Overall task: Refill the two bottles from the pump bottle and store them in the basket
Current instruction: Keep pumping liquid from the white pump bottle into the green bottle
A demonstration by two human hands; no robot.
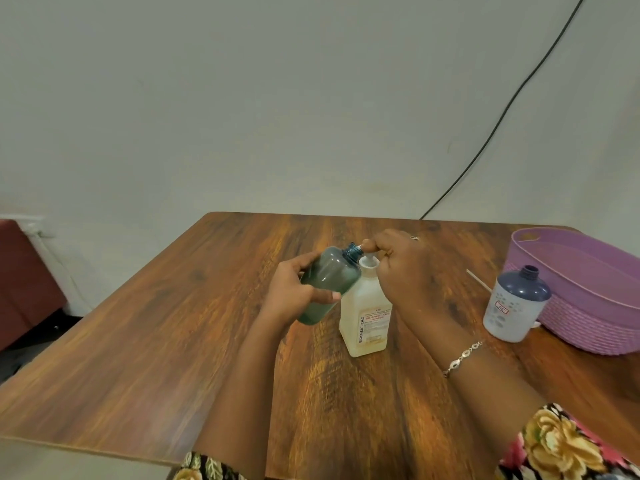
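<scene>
- Table [173, 323], wood-grain, fills the lower frame.
- Left hand [294, 292], frame centre, grips teal bottle [329, 282], tilted, with its open neck at the pump spout.
- Right hand [405, 271] curls its fingers over the pump head of white pump bottle [367, 317], upright at centre.
- Second bottle [516, 306], pale with blue shoulder, uncapped, stands at right, just beside purple basket [595, 306].
</scene>
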